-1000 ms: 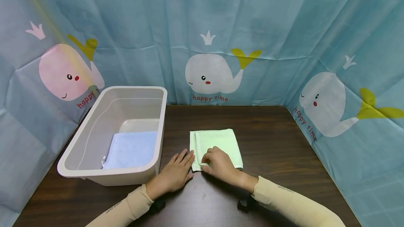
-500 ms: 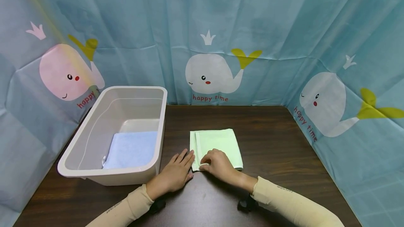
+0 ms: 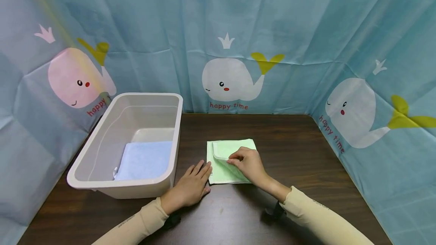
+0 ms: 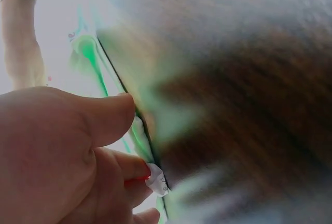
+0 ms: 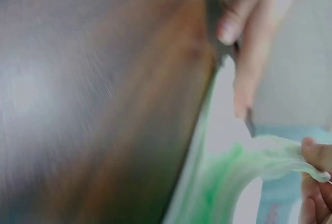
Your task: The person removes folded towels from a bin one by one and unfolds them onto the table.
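Note:
A folded light green towel (image 3: 225, 175) lies on the dark wooden table. My right hand (image 3: 250, 165) pinches the near corner of its top layer between thumb and fingers and holds that corner raised; in the right wrist view the lifted green edge (image 5: 270, 156) runs into the fingertips. Flat on the table, my left hand (image 3: 192, 185) has its fingers spread, with the fingertips at the towel's left edge. A small white tag (image 4: 156, 180) shows beside those fingers in the left wrist view.
A pale grey plastic tub (image 3: 180, 124) stands to the left, close to my left hand. Inside it lies a folded blue towel (image 3: 144, 160). A light blue curtain (image 3: 293, 22) with whale prints hangs behind and along both sides of the table (image 3: 306, 150).
My right hand has lifted the near corner of the green towel's top layer and drawn it up, away and to the right. The left hand stays at the towel's left edge.

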The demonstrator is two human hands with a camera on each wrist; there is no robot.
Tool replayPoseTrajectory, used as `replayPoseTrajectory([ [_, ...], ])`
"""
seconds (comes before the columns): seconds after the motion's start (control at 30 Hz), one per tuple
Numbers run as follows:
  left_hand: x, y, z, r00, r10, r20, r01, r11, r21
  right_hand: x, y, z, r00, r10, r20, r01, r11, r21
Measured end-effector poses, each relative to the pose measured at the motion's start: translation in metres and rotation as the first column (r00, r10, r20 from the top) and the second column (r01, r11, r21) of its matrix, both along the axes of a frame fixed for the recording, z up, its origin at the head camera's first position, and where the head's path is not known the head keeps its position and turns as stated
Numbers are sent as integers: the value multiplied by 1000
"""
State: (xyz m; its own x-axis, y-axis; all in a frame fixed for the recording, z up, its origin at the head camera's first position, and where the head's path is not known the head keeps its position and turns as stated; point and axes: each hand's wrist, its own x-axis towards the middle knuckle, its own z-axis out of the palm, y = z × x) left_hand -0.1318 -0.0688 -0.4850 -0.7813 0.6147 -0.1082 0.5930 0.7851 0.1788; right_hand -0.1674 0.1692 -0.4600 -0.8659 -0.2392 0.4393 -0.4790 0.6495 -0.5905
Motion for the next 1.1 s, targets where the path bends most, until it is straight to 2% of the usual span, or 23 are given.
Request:
replayPoseTrajectory([
  [0.17,0,2,4,1000,3,19,-2,1000,-6,-4,31,14,992,-126,15,127,990,-61],
  [0.33,1,3,7,1000,8,26,-7,1000,-21,-4,68,23,964,-266,7,265,959,-104],
  [0.5,1,3,7,999,12,35,-11,1000,-21,0,107,27,916,-400,-22,394,910,-129],
  [0.67,2,2,9,999,24,49,-22,999,-28,8,142,26,845,-534,28,533,835,-138],
  [0.8,1,2,8,998,36,43,-34,998,-47,17,167,19,784,-616,77,619,785,-22],
  [0.93,1,2,9,998,47,45,-44,997,-63,24,188,8,741,-653,158,633,757,163],
  [1.0,2,2,11,997,50,50,-47,997,-66,27,196,4,726,-643,245,595,765,245],
  [1.1,2,2,13,997,51,58,-47,996,-72,31,206,-1,685,-608,402,501,793,346],
])
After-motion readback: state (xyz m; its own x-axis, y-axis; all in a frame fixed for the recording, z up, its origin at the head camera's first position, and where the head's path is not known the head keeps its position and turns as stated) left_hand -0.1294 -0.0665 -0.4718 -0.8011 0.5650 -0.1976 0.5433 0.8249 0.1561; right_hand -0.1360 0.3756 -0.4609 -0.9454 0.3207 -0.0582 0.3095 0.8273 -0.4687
